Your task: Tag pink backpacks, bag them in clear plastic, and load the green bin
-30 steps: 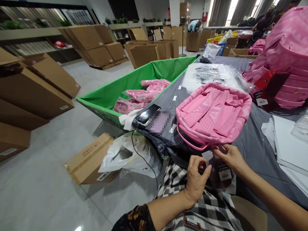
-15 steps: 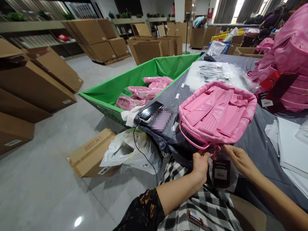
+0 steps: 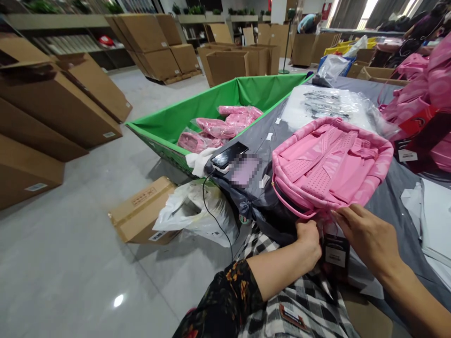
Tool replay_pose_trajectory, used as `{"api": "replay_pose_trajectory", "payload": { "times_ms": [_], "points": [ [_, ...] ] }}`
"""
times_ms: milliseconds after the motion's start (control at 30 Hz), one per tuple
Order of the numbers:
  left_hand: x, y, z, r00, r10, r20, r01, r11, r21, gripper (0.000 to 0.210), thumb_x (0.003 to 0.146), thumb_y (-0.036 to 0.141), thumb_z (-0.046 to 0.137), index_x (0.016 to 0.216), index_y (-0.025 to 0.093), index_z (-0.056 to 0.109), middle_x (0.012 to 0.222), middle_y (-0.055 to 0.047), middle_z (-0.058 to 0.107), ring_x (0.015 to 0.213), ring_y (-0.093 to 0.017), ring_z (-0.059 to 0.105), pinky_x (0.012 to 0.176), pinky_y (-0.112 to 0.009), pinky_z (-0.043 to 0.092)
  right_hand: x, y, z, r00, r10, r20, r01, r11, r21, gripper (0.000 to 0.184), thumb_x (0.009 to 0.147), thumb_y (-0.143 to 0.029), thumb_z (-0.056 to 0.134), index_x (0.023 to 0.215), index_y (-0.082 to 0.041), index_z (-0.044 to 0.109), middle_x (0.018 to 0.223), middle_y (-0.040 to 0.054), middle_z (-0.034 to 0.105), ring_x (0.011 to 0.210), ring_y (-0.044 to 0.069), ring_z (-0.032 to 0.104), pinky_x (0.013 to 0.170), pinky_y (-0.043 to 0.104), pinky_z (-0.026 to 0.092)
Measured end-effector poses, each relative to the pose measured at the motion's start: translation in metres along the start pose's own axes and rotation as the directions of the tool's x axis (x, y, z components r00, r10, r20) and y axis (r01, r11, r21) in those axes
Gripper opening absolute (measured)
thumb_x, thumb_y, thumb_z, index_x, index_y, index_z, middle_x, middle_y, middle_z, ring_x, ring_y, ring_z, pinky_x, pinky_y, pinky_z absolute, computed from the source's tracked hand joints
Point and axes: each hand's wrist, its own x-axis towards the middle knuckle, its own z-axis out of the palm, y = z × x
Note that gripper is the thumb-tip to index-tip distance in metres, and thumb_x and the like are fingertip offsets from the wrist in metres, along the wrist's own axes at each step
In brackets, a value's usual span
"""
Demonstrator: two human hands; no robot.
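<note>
A pink backpack (image 3: 327,164) lies on the grey-covered table with its straps and padded back facing up. At its near edge, my left hand (image 3: 309,241) is closed on the backpack's rim, with its fingertips tucked out of sight beneath. My right hand (image 3: 369,232) pinches the same edge just to the right, thumb and fingers together. A dark hang tag (image 3: 336,256) with a white label dangles between the two hands. Which small part of the edge each hand grips is partly hidden.
Left of the table stands a green bin (image 3: 169,112) holding bagged pink items (image 3: 214,126). A phone (image 3: 230,155) with a cable lies at the table corner. Flat plastic bags (image 3: 324,108) lie behind the backpack; more pink backpacks (image 3: 416,94) are piled right. A carton (image 3: 141,206) sits on the floor.
My right hand has moved up and in, closer to my left hand, and now closes over the backpack's edge. The hang tag is partly covered. The view has shifted slightly left.
</note>
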Motion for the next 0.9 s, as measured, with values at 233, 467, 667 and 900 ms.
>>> {"api": "replay_pose_trajectory", "payload": {
  "times_ms": [233, 467, 667, 900],
  "points": [
    [-0.01, 0.007, -0.01, 0.983, 0.009, 0.183, 0.035, 0.97, -0.24, 0.036, 0.047, 0.027, 0.088, 0.069, 0.017, 0.062, 0.066, 0.001, 0.06, 0.062, -0.012, 0.055, 0.064, -0.026, 0.045, 0.008, -0.031, 0.009, 0.999, 0.034, 0.002, -0.034, 0.999, -0.023, 0.043, 0.106, -0.026, 0.037, 0.072, -0.018, 0.061, 0.067, 0.0022, 0.057, 0.054, 0.013, 0.048, 0.048, 0.027, 0.024],
    [-0.01, 0.005, -0.019, 0.985, 0.015, 0.173, 0.024, 0.974, -0.225, 0.037, 0.043, 0.031, 0.087, 0.07, 0.015, 0.067, 0.07, -0.002, 0.067, 0.063, -0.013, 0.058, 0.067, -0.029, 0.049, -0.026, -0.042, 0.022, 0.997, -0.053, 0.062, 0.059, 0.993, -0.1, 0.024, 0.098, -0.009, 0.047, 0.104, -0.014, 0.07, 0.088, 0.0075, 0.068, 0.077, 0.017, 0.056, 0.059, 0.028, 0.035],
    [-0.016, 0.009, -0.027, 0.96, 0.103, 0.26, -0.057, 0.982, -0.181, 0.032, 0.052, 0.033, 0.086, 0.072, 0.014, 0.07, 0.074, -0.004, 0.07, 0.071, -0.015, 0.063, 0.077, -0.03, 0.051, -0.046, -0.043, 0.022, 0.997, -0.059, 0.044, 0.061, 0.997, -0.052, 0.021, 0.1, -0.012, 0.052, 0.114, -0.011, 0.068, 0.11, 0.0113, 0.073, 0.087, 0.02, 0.059, 0.07, 0.031, 0.042],
    [-0.009, 0.002, -0.017, 0.978, 0.151, 0.141, -0.138, 0.986, -0.096, 0.024, 0.052, 0.019, 0.078, 0.072, 0.014, 0.068, 0.072, -0.002, 0.069, 0.065, -0.014, 0.06, 0.07, -0.029, 0.05, -0.037, -0.039, 0.02, 0.991, 0.025, -0.128, -0.012, 0.995, 0.097, 0.02, 0.095, -0.014, 0.065, 0.115, -0.012, 0.064, 0.103, 0.0086, 0.073, 0.086, 0.018, 0.061, 0.079, 0.029, 0.046]
  ]
}}
